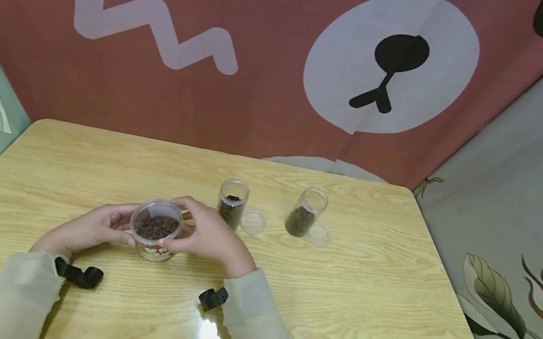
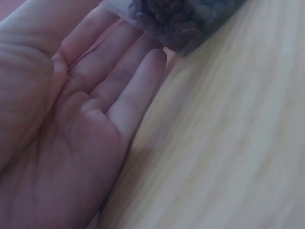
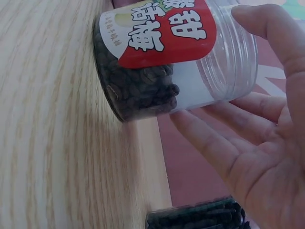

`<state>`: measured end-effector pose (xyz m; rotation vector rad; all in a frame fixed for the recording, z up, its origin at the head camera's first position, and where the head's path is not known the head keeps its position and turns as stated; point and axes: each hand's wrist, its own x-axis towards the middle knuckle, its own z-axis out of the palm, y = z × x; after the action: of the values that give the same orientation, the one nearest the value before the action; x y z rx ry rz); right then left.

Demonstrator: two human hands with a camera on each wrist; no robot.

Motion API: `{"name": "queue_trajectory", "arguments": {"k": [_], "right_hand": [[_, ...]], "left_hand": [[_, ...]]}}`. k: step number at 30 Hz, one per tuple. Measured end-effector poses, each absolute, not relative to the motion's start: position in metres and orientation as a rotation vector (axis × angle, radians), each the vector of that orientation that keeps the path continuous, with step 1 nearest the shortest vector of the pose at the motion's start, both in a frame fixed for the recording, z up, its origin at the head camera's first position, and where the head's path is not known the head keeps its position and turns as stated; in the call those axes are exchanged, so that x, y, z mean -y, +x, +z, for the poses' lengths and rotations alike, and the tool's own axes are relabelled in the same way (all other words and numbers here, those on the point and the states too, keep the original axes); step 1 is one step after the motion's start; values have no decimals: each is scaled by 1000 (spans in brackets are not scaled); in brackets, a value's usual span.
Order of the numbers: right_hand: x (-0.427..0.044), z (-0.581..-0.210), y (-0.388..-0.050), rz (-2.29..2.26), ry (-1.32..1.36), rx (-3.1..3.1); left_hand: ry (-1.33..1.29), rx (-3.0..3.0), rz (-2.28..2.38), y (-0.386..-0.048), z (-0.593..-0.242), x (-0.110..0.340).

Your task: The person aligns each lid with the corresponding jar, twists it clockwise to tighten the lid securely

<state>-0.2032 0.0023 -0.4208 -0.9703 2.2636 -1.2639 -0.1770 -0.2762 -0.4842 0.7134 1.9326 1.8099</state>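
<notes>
A clear wide-mouthed plastic jar (image 1: 154,252) with a red and white label is between both hands, partly filled with dark brown bean-like pieces (image 1: 157,227). No lid covers its mouth. My left hand (image 1: 94,229) holds it from the left, with the thumb near the front and fingers behind. From the other side my right hand (image 1: 208,231) grips it near the rim, thumb in front. The label (image 3: 167,33) faces the right wrist camera. In the left wrist view only a lower corner of the jar (image 2: 186,28) shows beyond the fingers.
Two taller clear jars stand further back on the wooden table (image 1: 362,306): one jar (image 1: 231,205) just beyond the right hand, another jar (image 1: 306,212) further right. Both hold dark contents. Beside them lie two clear round lids, a left lid (image 1: 253,223) and a right lid (image 1: 319,235).
</notes>
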Motion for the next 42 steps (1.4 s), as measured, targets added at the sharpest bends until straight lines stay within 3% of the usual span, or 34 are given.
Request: {"name": "queue_trajectory", "arguments": {"k": [16,42], "right_hand": [[3,-424,-201,-1120,-1048,-2501],[11,-430,-190,-1221,-854,-2532]], "left_hand": [[644,-2065,1728,-179,-479,276],[644,-2041,1773,-176,-482,275]]}}
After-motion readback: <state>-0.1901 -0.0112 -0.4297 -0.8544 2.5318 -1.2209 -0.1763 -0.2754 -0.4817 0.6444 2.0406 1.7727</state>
